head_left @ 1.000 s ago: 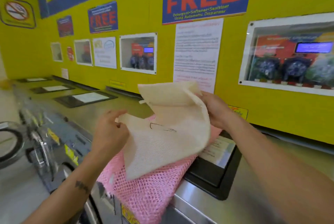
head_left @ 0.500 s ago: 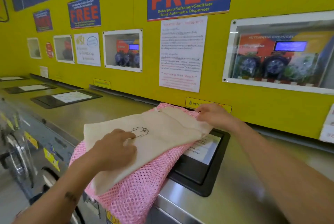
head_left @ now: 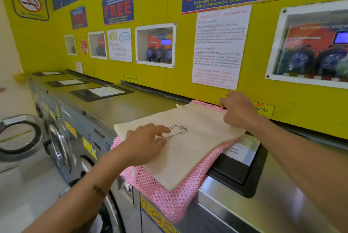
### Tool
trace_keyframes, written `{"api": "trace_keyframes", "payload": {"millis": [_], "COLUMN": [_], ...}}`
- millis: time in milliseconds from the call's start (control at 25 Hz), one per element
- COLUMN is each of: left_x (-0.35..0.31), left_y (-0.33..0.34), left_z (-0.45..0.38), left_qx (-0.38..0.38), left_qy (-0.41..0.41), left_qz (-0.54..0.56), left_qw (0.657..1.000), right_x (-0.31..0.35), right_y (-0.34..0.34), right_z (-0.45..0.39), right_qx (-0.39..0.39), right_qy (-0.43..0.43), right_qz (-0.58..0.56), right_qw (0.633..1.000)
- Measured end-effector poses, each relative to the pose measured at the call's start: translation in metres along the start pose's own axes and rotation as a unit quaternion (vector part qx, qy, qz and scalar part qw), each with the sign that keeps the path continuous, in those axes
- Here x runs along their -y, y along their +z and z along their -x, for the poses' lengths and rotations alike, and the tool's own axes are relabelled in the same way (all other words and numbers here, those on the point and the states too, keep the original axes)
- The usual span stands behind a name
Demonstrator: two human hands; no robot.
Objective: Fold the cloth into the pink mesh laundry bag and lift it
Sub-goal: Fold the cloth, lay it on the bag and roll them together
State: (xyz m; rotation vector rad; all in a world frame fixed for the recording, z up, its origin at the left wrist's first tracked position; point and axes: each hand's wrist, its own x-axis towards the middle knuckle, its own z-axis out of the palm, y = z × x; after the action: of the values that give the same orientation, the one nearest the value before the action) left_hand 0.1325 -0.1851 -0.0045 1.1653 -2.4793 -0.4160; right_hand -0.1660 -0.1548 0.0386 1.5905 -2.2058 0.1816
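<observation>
A cream cloth [head_left: 190,150] with a small black line drawing lies flat on top of the pink mesh laundry bag [head_left: 169,193]. The bag is spread over the steel top of a washing machine and hangs over its front edge. My left hand [head_left: 148,144] rests palm down on the cloth's left part, fingers spread. My right hand [head_left: 237,108] pinches the cloth's far right edge, close to the yellow wall.
A black detergent lid [head_left: 243,174] with a white label sits just right of the bag. More lids [head_left: 101,92] lie further left on the steel top. An open washer door [head_left: 20,138] stands at the left. The yellow wall [head_left: 169,74] behind carries signs.
The cloth was held up in the air by both hands; now it lies flat on the pink bag. My left hand presses it and my right hand has shifted along its far edge.
</observation>
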Motion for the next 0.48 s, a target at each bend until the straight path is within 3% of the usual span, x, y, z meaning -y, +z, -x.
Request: {"api": "trace_keyframes", "payload": {"millis": [80,200,240,360,480], "left_x": [0.018,0.035,0.034,0.022,0.017], "left_y": [-0.006,-0.011,-0.011,-0.007,-0.006], "left_z": [0.012,0.025,0.029,0.037,0.045], "left_qx": [-0.007,0.038,0.048,0.04,0.043], "left_qy": [0.01,-0.002,0.004,0.034,0.058], "left_qz": [-0.013,-0.055,-0.046,0.01,0.025], "left_qw": [1.0,0.998,0.998,0.999,0.997], "right_x": [0.026,0.056,0.059,0.051,0.06], "right_y": [-0.008,-0.008,-0.005,-0.002,-0.026], "right_z": [0.013,0.032,0.034,0.033,0.054], "right_qx": [0.032,0.23,0.256,0.245,0.164], "right_qy": [-0.028,-0.08,-0.078,-0.052,-0.069], "right_qz": [-0.064,-0.13,-0.126,-0.108,-0.119], "right_qw": [0.997,0.961,0.955,0.962,0.977]}}
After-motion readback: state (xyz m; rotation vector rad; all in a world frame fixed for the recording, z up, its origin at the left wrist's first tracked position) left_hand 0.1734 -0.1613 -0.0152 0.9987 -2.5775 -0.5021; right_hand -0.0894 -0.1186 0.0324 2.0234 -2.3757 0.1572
